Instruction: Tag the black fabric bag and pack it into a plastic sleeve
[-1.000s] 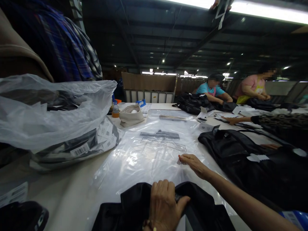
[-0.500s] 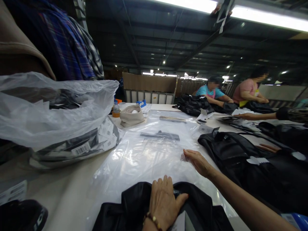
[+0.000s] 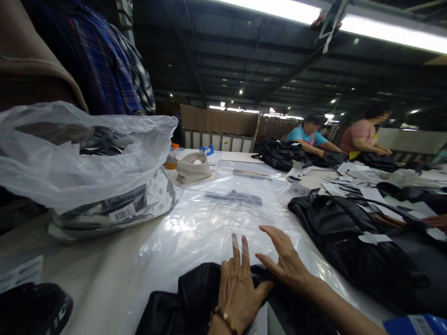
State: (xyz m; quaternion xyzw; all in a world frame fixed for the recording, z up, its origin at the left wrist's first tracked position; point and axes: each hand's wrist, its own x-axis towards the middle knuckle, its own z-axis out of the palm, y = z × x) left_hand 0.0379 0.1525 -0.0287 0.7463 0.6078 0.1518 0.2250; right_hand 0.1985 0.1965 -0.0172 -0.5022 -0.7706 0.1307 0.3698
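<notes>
The soft black item at the near end of the clear plastic sheeting runs out of view below, partly covered by a bare left hand. Left of the sheeting, I can't read the white barcode label; to its right, a glossy blue packet is cut off.

1. Place was a factory/wkshp floor.
2. Strip lights hung under dark beamed roof, upper rt.
3. 2 ppl had hands on blk goods, mid-rt.
4. Clear plastic covered table, ctr; barcoded tags at L.

Pale table with clear plastic, beige pouch
</notes>
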